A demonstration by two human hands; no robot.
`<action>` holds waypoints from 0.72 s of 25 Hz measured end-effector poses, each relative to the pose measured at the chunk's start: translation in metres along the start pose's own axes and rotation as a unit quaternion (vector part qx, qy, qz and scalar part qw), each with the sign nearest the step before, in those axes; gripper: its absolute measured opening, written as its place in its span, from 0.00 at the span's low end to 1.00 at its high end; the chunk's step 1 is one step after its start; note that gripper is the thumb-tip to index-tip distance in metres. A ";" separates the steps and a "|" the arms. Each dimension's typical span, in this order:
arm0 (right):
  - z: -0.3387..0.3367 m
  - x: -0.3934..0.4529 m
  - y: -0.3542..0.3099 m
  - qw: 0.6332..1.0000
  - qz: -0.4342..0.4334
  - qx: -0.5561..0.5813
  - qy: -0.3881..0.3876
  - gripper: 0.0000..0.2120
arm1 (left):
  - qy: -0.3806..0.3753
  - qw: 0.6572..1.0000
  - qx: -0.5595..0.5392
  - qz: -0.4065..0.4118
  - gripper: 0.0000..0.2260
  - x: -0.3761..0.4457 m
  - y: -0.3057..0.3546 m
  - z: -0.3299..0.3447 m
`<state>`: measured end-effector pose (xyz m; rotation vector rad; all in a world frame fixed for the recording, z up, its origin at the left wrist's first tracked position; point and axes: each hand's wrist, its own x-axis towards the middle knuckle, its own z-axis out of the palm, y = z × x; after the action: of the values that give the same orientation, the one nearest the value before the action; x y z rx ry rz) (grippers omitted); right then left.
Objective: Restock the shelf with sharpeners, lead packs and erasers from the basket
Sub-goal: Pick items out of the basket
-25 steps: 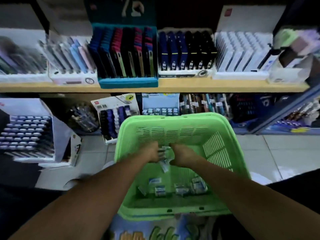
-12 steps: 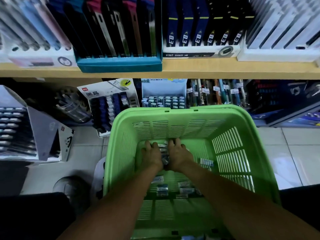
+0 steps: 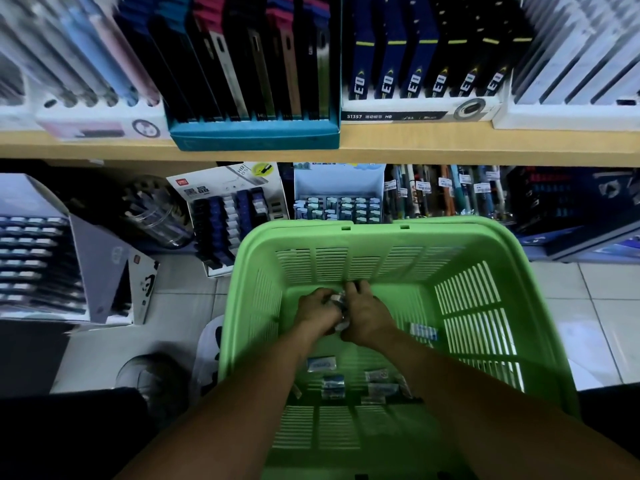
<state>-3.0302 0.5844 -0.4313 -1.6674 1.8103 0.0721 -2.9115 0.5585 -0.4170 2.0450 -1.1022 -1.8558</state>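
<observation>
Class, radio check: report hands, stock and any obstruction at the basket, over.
Left hand and right hand both deep in green basket, grip closed together on a bunch of small packs. Loose packs on basket floor. Nothing blocking the shelf.

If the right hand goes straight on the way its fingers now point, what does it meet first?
Probably the slotted far wall of the green basket. The right hand, gripping small packets, points toward it, and nothing shows between them, though depth is unclear.

I see both hands inside the basket (image 3: 398, 237), left hand (image 3: 317, 311) beside right hand (image 3: 367, 317), small packs (image 3: 349, 379) on its floor nearer me; the shelf (image 3: 415, 147) runs behind the basket, display boxes (image 3: 252, 133) on it.
</observation>
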 end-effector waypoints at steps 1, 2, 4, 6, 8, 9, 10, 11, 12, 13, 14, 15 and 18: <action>-0.002 0.001 0.001 1.000 0.000 0.024 -0.006 0.41 | -0.008 0.995 -0.093 -0.033 0.05 -0.006 0.005 -0.001; -0.004 0.003 0.001 0.999 -0.001 0.051 -0.014 0.43 | -0.011 0.985 -0.161 -0.064 0.05 -0.008 0.007 -0.002; -0.007 0.004 0.005 0.995 -0.008 0.094 -0.023 0.45 | -0.005 0.968 -0.228 -0.103 0.10 -0.007 0.007 -0.003; -0.008 0.004 0.010 0.992 -0.012 0.119 -0.032 0.44 | 0.000 0.959 -0.256 -0.123 0.11 -0.006 0.005 -0.003; -0.008 0.005 0.013 0.989 -0.013 0.145 -0.034 0.37 | 0.008 0.956 -0.268 -0.121 0.11 -0.003 0.001 0.001; -0.007 0.005 0.012 0.987 -0.014 0.157 -0.037 0.32 | 0.011 0.955 -0.274 -0.116 0.11 -0.002 0.001 0.003; -0.006 0.006 0.009 0.985 -0.019 0.166 -0.041 0.29 | 0.018 0.955 -0.275 -0.112 0.12 -0.001 0.003 0.005; -0.004 0.006 0.006 0.984 -0.025 0.171 -0.047 0.27 | 0.027 0.953 -0.281 -0.110 0.12 0.000 0.003 0.007; -0.004 0.006 0.002 0.982 -0.031 0.177 -0.051 0.26 | 0.036 0.952 -0.285 -0.109 0.12 0.001 0.003 0.008; -0.003 0.006 -0.001 0.981 -0.037 0.183 -0.051 0.25 | 0.039 0.949 -0.292 -0.109 0.13 0.003 0.003 0.008; -0.003 0.005 -0.004 0.979 -0.045 0.190 -0.052 0.24 | 0.038 0.948 -0.296 -0.111 0.14 0.003 0.003 0.007; -0.003 0.005 -0.006 0.977 -0.054 0.199 -0.056 0.24 | 0.032 0.944 -0.308 -0.114 0.15 0.004 0.002 0.005; -0.010 0.004 -0.008 0.970 -0.059 0.224 -0.078 0.24 | 0.002 0.932 -0.342 -0.121 0.18 0.000 0.002 0.003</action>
<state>-3.0272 0.5748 -0.4222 -1.3978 1.4720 -0.2359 -2.9153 0.5586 -0.4167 1.7971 -0.1328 -1.9590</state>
